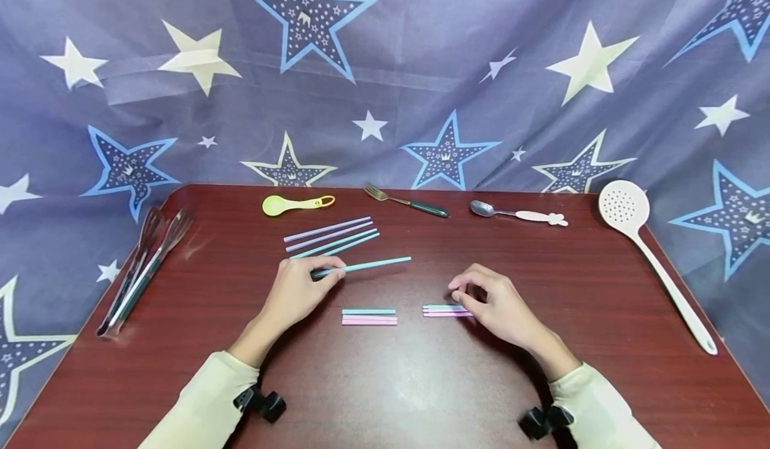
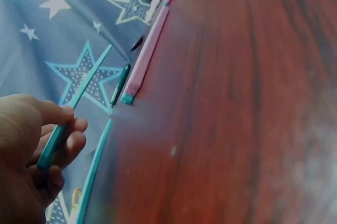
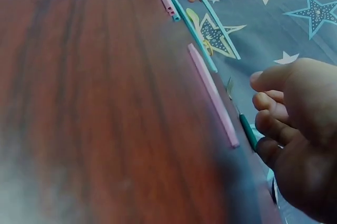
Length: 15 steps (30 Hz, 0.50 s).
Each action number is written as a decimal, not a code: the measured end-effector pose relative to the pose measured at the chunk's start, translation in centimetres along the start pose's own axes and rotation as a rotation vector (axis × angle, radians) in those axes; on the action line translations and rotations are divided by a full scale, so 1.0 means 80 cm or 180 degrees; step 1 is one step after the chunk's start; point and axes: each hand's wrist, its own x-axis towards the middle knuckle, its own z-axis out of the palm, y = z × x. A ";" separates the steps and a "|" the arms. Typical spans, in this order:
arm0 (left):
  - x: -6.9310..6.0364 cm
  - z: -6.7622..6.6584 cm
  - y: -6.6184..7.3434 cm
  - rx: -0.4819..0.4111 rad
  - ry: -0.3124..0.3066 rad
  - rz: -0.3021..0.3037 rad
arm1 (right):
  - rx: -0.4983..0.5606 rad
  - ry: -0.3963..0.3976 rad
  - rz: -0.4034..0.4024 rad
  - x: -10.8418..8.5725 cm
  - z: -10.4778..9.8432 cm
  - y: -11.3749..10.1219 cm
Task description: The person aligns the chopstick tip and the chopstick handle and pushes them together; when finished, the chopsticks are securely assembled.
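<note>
My left hand [image 1: 297, 288] pinches a teal straw [image 1: 381, 263] between thumb and fingers, its free end pointing right. Behind that hand lie two purple straws [image 1: 327, 229] and two teal straws [image 1: 349, 238], the latter partly hidden by it. To the right, my right hand [image 1: 502, 305] hovers with loosely bent fingers and holds nothing. Beneath its fingertips is a small row of short straws [image 1: 442, 314], pink with teal, its right end hidden. Between the hands lies another short row, with a teal piece [image 1: 368, 311] behind pink pieces [image 1: 369, 321].
Along the back edge lie a yellow-green measuring spoon [image 1: 285, 204], a fork [image 1: 409, 203] and a spoon [image 1: 517, 214]. A white slotted skimmer [image 1: 662, 272] is at the right edge. Metal tongs or a whisk-like utensil [image 1: 141, 272] lie at the left. A starry curtain [image 1: 385, 88] hangs behind.
</note>
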 end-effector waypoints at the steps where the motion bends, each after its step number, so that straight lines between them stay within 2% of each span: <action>1: 0.000 0.001 -0.003 0.0018 0.0051 0.0005 | 0.0006 -0.0033 0.0015 -0.002 0.000 0.001; 5: 0.002 0.006 -0.015 0.0051 0.0238 0.0019 | -0.0027 -0.0196 0.0038 -0.006 0.003 0.006; 10: 0.003 0.011 -0.028 0.0116 0.0499 -0.0044 | -0.0167 -0.0359 -0.0062 -0.008 0.008 0.009; 15: 0.001 0.013 -0.034 0.0160 0.0561 -0.0068 | -0.0307 -0.0401 -0.0062 -0.010 0.010 0.009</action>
